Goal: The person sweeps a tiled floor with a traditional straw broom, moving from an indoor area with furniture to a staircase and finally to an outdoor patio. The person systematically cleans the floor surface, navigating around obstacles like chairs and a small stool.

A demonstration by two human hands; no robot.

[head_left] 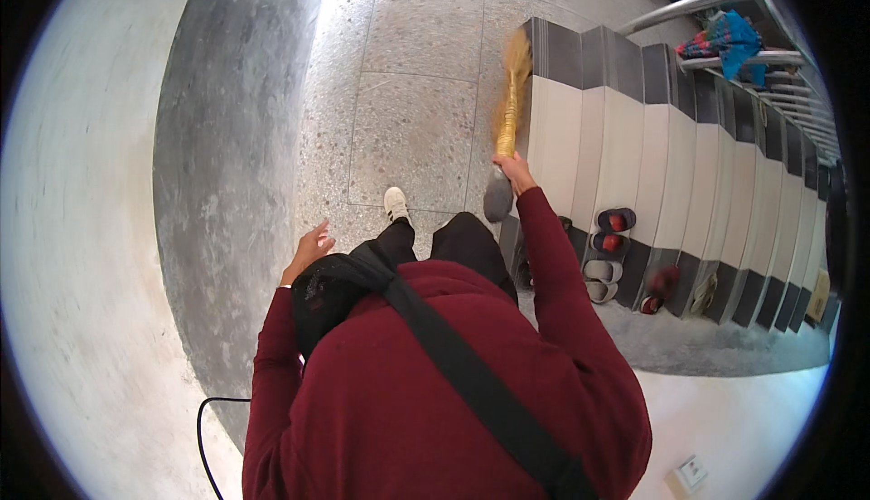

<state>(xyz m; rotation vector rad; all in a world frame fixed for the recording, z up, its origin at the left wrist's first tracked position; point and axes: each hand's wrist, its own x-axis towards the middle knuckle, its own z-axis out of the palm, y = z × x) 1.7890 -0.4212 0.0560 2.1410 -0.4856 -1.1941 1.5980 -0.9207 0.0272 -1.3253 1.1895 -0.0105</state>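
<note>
My right hand [517,174] is closed round a straw broom [509,117] beside the staircase's lowest edge. Yellow binding covers its handle, and a dark grey end sticks out below my fist. Pale straw bristles spread at the far end, close to the corner of the bottom step. On the other side, my left hand [310,252] hangs by my hip with its fingers apart and nothing in them. Speckled floor tiles [412,119] lie between my two hands. One of my white shoes [396,203] shows on them.
White and dark stairs [625,128] rise to the right. Several slippers stand on them, including a grey pair [602,281]. A blue umbrella [736,44] hangs on the metal railing [702,6]. A grey-and-white wall [231,137] runs along the left.
</note>
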